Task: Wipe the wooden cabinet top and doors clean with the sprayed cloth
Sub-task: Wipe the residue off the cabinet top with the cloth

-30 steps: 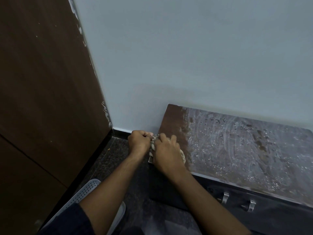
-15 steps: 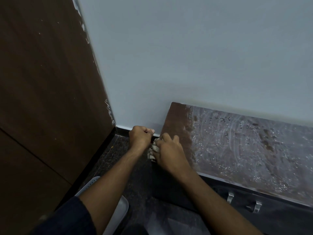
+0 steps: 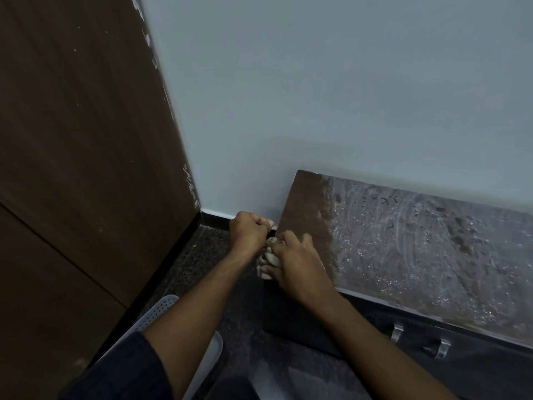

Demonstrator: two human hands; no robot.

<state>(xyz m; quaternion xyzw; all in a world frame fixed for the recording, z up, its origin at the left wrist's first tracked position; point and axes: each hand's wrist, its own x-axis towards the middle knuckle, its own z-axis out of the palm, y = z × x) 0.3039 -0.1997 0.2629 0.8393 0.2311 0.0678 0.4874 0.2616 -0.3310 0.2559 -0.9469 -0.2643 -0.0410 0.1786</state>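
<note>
The low wooden cabinet top [image 3: 418, 249] lies at the right, smeared with white streaks and droplets except for a bare brown strip along its left end. My right hand [image 3: 297, 261] presses a crumpled pale cloth [image 3: 268, 259] against the cabinet's front left corner. My left hand [image 3: 249, 229] is a closed fist just left of that corner, touching the cloth's upper end. The dark cabinet doors [image 3: 476, 368] show below the top, with two metal handles [image 3: 396, 332].
A tall dark wooden panel [image 3: 80, 168] fills the left. A pale grey wall [image 3: 331, 96] stands behind the cabinet. A white perforated plastic object [image 3: 157, 313] lies on the dark speckled floor [image 3: 202, 255] under my left arm.
The view shifted slightly, so the cabinet sits lower right. Both hands stayed at the left corner; my right hand slid a little down the corner with the cloth.
</note>
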